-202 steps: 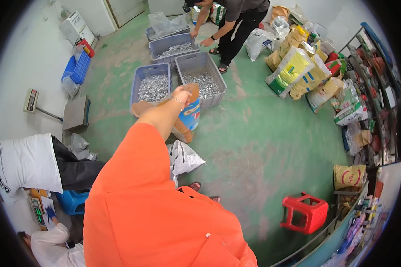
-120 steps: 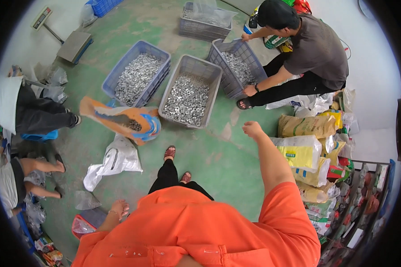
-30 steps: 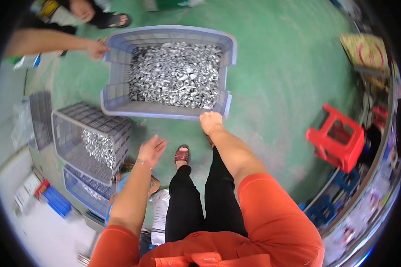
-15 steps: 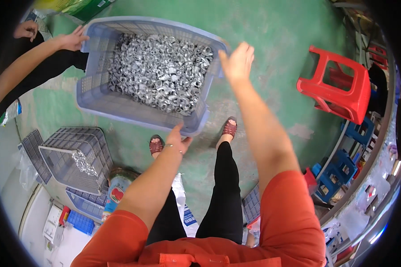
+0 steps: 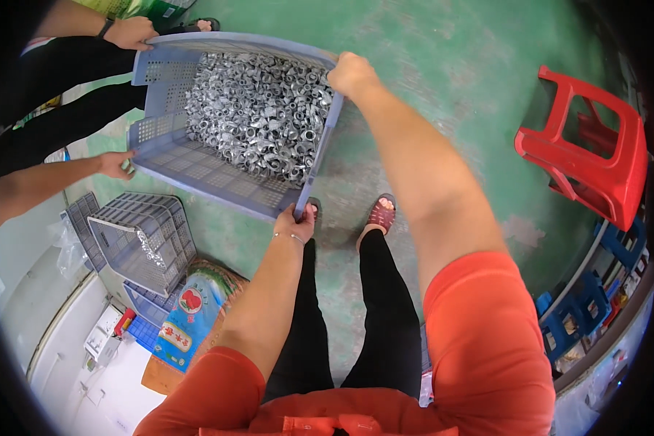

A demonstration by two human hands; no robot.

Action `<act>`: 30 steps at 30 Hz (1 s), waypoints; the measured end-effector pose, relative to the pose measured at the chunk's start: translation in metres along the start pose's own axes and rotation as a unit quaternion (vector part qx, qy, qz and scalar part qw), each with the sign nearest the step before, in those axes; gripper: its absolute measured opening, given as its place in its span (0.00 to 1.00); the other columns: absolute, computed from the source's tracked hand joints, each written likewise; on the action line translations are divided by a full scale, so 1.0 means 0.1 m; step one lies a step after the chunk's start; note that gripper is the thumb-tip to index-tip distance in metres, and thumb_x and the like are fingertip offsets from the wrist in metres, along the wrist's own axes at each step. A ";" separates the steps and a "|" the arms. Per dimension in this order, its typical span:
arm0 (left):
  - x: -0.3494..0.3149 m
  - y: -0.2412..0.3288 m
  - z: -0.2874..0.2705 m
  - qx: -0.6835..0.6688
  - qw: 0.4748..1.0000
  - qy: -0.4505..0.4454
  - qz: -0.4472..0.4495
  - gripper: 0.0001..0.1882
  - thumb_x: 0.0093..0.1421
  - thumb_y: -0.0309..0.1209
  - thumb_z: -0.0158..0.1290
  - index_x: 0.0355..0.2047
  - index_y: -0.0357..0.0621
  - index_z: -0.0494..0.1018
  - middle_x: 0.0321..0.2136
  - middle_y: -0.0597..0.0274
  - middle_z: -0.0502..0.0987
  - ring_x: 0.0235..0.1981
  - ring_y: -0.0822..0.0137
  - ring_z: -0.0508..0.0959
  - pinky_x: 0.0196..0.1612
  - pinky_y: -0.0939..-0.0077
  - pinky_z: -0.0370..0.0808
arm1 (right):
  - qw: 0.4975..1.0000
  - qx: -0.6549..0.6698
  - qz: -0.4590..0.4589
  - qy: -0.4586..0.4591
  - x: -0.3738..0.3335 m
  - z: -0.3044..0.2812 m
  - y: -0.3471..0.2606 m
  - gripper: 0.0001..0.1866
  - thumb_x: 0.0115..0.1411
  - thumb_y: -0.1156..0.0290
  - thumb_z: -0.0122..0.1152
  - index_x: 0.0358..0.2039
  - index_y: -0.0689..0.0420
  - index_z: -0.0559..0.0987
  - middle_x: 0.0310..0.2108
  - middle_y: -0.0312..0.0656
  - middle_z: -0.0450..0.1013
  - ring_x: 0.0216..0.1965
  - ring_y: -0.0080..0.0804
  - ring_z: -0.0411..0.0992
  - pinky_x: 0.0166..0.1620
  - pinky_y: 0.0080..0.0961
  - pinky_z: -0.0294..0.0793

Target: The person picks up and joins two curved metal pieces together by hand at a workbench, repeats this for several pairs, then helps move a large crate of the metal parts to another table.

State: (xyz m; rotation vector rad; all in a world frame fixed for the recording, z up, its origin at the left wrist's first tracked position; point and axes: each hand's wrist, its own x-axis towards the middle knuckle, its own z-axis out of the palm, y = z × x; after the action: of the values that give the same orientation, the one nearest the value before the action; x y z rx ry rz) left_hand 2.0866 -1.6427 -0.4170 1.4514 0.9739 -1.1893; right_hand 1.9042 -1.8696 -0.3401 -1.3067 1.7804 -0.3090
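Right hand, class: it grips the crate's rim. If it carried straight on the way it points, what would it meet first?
The right hand points across the blue crate, so it would probably first meet the heaped metal parts; depth is uncertain.

Left hand (image 5: 296,220) and right hand (image 5: 351,73) grip the near rim of a blue crate (image 5: 196,163) of metal parts (image 5: 258,116); a co-worker's hands (image 5: 127,32) hold the far rim. Red stool (image 5: 596,145) stands right.

Green concrete floor (image 5: 450,65), scuffed pale in patches. A red stool (image 5: 585,145) stands at the right, blue stools (image 5: 578,320) stacked beyond it. White wall (image 5: 29,291) at left.
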 end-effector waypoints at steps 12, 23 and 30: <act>0.16 0.86 -0.98 0.199 0.965 0.013 0.172 0.07 0.55 0.30 0.48 0.32 0.41 0.65 0.24 0.60 0.67 0.20 0.66 0.67 0.15 0.83 0.62 | 0.970 0.208 0.094 0.080 -1.21 1.01 1.33 0.14 0.44 0.76 0.52 0.33 0.69 0.70 0.29 0.64 0.70 0.35 0.56 0.70 0.40 0.40 0.69; -0.30 1.01 -1.04 0.349 0.922 0.006 0.168 0.11 0.54 0.30 0.47 0.35 0.41 0.61 0.22 0.56 0.66 0.15 0.68 0.65 0.10 0.85 0.56 | 0.976 0.143 0.144 0.078 -1.71 0.79 1.41 0.15 0.44 0.77 0.47 0.34 0.67 0.71 0.31 0.63 0.70 0.39 0.54 0.70 0.43 0.40 0.68; -1.09 1.25 -1.32 0.422 0.902 -0.036 0.084 0.10 0.54 0.35 0.44 0.30 0.40 0.63 0.17 0.59 0.66 0.09 0.70 0.59 0.09 0.81 0.52 | 0.951 0.173 0.110 0.229 -2.70 0.97 1.48 0.14 0.39 0.70 0.55 0.27 0.66 0.73 0.27 0.57 0.72 0.33 0.50 0.71 0.37 0.40 0.69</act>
State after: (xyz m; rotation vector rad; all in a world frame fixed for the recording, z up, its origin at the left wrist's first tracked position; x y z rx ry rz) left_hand 2.2103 -1.5375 -0.2806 2.0801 0.2377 -1.6137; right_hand 1.8986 -1.5467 -0.3569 -0.8170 2.1141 -0.8107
